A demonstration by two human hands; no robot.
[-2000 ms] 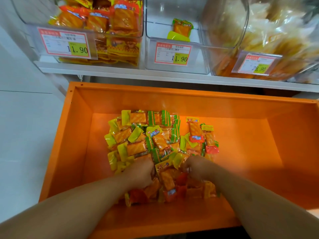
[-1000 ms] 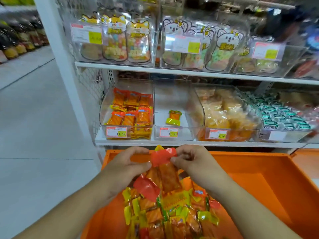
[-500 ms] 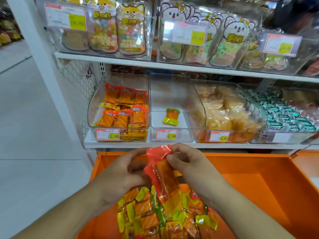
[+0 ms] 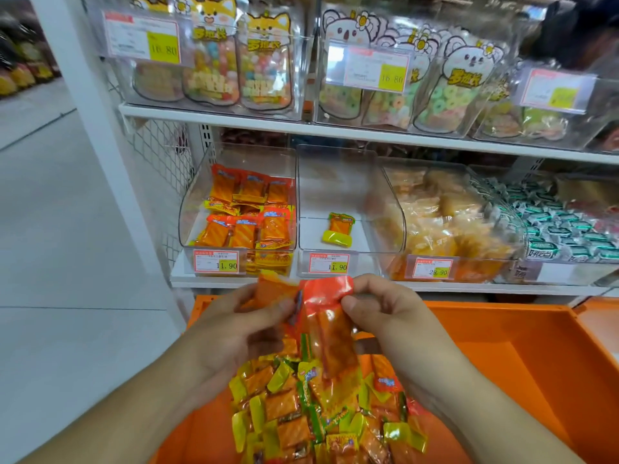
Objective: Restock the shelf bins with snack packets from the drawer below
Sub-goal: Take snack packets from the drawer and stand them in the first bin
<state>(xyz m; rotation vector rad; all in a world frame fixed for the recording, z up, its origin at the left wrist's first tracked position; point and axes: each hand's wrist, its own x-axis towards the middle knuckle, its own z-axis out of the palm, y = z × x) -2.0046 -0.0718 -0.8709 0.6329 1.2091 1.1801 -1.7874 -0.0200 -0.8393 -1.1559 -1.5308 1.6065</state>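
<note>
Both hands hold red-orange snack packets (image 4: 330, 329) above the orange drawer (image 4: 522, 363). My right hand (image 4: 385, 316) pinches the red top edge of one hanging packet. My left hand (image 4: 244, 326) grips other packets beside it. Below lies a pile of yellow-green and orange packets (image 4: 301, 410) in the drawer. On the shelf, the left clear bin (image 4: 187, 209) holds orange packets. The middle bin (image 4: 348, 182) holds a single yellow-green packet (image 4: 339, 229).
A bin of pale wrapped snacks (image 4: 445, 216) and one of green-white sweets (image 4: 562, 226) stand to the right. Candy pouches (image 4: 261, 58) fill the upper shelf. A white shelf post (image 4: 90, 112) rises at left, with grey floor (image 4: 53, 229) beyond.
Both hands left the pile in the drawer and rose with red-orange packets to just below the lower shelf. My view tilted up from the drawer to the shelves.
</note>
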